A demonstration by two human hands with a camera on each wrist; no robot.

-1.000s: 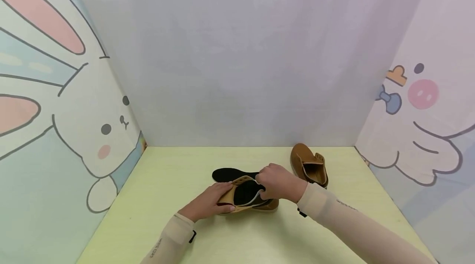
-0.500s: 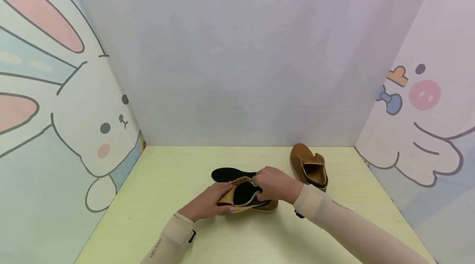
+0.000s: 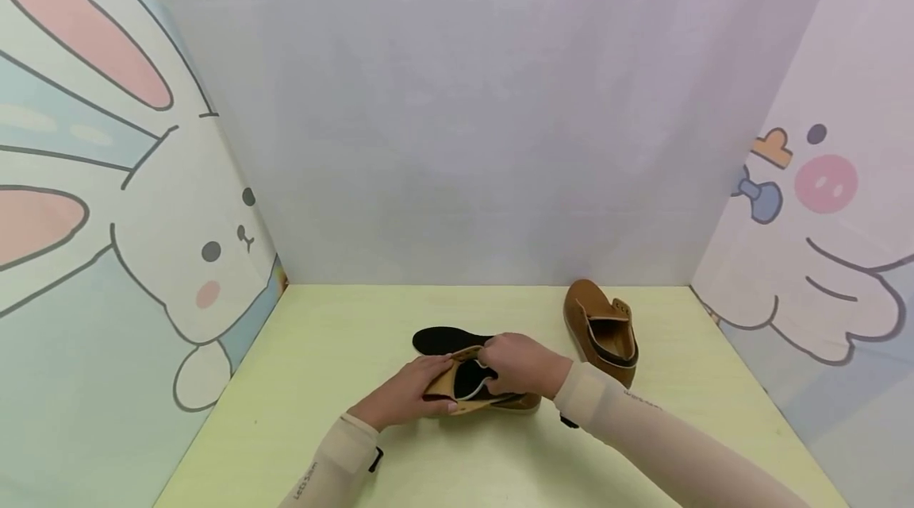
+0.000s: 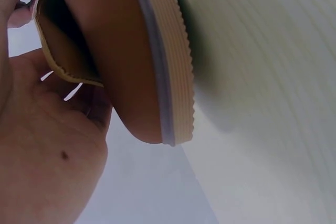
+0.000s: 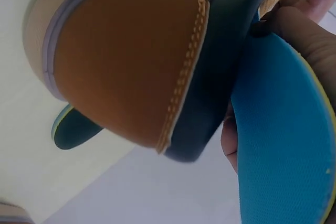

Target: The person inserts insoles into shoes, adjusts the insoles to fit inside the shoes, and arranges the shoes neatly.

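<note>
We face a plain greyish back wall (image 3: 457,135) between 2 side walls (image 3: 93,413), 1 showing a cartoon rabbit (image 3: 171,230), 1 a pink-cheeked character (image 3: 850,254), beyond a pale-yellow tabletop (image 3: 343,317).

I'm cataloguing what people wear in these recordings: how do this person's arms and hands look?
Pale beige sleeves cover both forearms to the wrists, with small dark lettering on each. A small black piece shows beside each wrist. The left hand and right hand are bare, without gloves.
</note>
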